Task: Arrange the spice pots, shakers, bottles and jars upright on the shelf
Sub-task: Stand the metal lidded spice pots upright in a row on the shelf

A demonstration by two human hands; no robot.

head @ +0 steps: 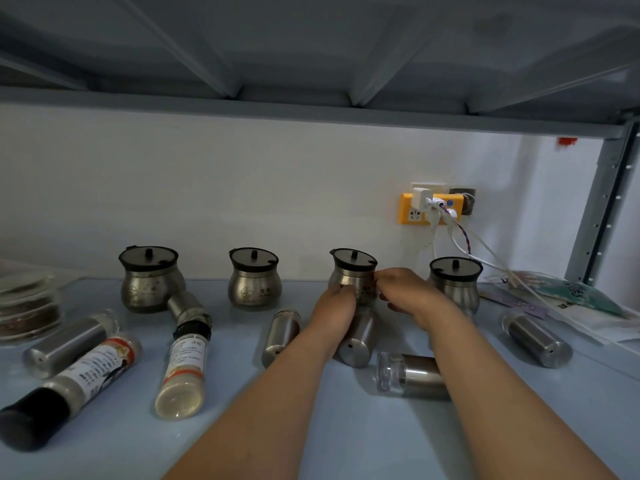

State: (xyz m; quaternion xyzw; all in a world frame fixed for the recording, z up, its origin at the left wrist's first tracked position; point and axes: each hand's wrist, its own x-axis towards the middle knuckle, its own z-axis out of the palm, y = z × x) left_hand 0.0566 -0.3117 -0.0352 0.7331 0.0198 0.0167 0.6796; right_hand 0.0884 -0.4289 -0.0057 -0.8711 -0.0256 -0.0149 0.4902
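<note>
Several round steel spice pots with black lids stand upright along the back of the blue shelf (346,445). Both hands hold the third pot (353,271): my left hand (334,306) on its left front, my right hand (405,289) on its right side. The other pots stand at far left (147,278), centre left (254,278) and right (455,282). Steel shakers lie on their sides: one (280,336) left of my left arm, one (358,341) under my hands, one with a clear cap (408,375), one at right (535,339). Two labelled bottles (183,368) (69,386) lie at left.
Another steel shaker (69,342) and a small one (187,306) lie at left. A stack of flat dishes (27,306) sits at far left. Plastic packets (571,299) lie at far right, under cables from a yellow wall socket (429,206). A metal shelf post (602,209) rises at right.
</note>
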